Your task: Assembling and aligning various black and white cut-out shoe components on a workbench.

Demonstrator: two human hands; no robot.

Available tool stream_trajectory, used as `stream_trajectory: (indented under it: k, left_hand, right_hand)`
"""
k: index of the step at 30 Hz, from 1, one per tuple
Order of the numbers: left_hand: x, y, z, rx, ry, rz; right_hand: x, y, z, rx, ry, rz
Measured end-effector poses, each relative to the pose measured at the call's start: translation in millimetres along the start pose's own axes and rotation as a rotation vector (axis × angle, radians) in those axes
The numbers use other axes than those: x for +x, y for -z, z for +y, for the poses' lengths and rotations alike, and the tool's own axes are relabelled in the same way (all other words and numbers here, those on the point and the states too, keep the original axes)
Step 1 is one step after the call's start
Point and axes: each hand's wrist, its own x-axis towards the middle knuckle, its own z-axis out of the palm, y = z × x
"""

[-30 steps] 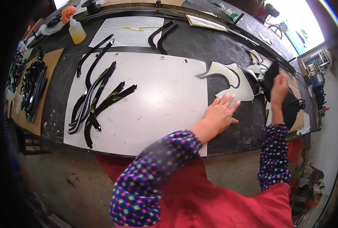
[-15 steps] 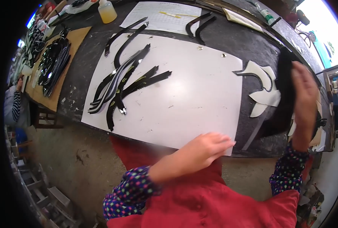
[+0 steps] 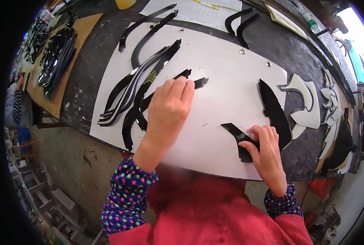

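Note:
On the white board (image 3: 220,104) in front of me lies a bunch of black curved strips (image 3: 129,100), some with toothed edges and one with a greenish patch. Over their right-hand ends is my left hand (image 3: 171,100), its fingers bent together around a black strip (image 3: 200,83); its fingertips are hidden. At the board's near right, my right hand (image 3: 267,151) has its thumb and fingers closed on a black angular piece (image 3: 235,132), which lies flat. Just beyond it rests a larger black curved piece (image 3: 275,108) with a notched edge, overlapping the board's right side.
White curved pieces (image 3: 306,98) lie right of the board, with more cut pieces (image 3: 332,106) and a black piece (image 3: 341,147) farther right. Gridded paper (image 3: 212,14) and two black strips (image 3: 242,30) are at the back. Brown cardboard (image 3: 84,36) holds glossy black strips at left.
My left hand has moved up and left onto the black strips. My right hand has come down and left to the board, where black pieces now lie. The view has shifted slightly.

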Motion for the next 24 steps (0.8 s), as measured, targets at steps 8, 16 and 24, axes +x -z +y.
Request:
stream_trajectory:
  k: [8, 16, 24]
  left_hand:
    - [-8.8, 24.4, -6.1, -0.2, -0.11, 0.026]
    - [-59.2, 41.0, 8.4, -0.26, -0.269, -0.073]
    - [-55.9, 39.8, 5.1, -0.415, -0.239, -0.154]
  right_hand:
    - [8.2, 4.7, 21.8, 0.556, 0.148, 0.164]
    - [48.1, 22.8, 9.9, 0.319, 0.241, -0.234]
    - [39.9, 3.8, -4.3, 0.276, 0.267, -0.236]
